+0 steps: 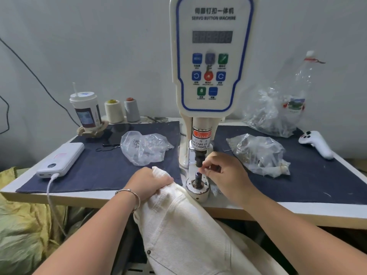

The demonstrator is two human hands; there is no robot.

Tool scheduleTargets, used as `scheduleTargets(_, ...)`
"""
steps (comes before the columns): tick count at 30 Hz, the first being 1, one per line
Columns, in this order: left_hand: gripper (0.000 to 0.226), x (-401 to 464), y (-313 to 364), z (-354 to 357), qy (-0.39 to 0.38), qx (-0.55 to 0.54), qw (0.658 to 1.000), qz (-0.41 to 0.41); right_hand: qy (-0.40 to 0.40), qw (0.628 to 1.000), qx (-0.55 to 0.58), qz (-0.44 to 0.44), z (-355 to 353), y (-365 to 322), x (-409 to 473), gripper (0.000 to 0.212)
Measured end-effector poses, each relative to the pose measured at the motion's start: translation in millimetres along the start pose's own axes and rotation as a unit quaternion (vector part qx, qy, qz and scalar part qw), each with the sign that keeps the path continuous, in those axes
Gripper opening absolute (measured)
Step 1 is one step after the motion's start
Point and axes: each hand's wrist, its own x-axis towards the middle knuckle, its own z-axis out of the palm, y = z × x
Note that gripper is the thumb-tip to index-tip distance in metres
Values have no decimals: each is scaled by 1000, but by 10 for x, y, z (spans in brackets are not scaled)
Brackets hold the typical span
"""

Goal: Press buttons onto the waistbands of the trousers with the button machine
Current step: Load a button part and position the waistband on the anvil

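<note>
Cream trousers (184,231) | navy-clothed table (317,187) | button machine (211,56) | white wall (99,36)

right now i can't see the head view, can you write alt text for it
A person's right hand pinches a small part at the die of a servo button machine, while the left hand grips cream trousers at the table edge. Bags of buttons, thread cones, a cup and a power bank sit on the table.

Three plastic bags (144,146), two thread cones (114,111), one cup (86,110), one power bank (61,160), one machine (211,56).
</note>
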Motion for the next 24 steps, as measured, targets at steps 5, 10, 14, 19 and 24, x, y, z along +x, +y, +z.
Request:
scheduleTargets(5, 51, 10, -16, 10, -4, -12, 1000, 3, -5, 999, -37, -23, 1, 18, 17, 9)
scheduleTargets(10, 53, -7, -4, 8, 2, -17, 1000, 4, -18, 996, -77, -32, -29, -1, 50, 9)
scheduleTargets(14, 55, -11, 2, 6, 1, -17, 1000, 2, -50, 996, -80, -9, -79, -18, 78, 14)
scheduleTargets(19, 55, -6, 0, 0, 1, -19, 1000, 6, -49, 997, -57, 34, -86, -43, 107, 7)
scheduleTargets(24, 50, -54, 4, -54, -36, -70, 997, 7, -55, 996, -68, 20, -162, -74, 69, 5)
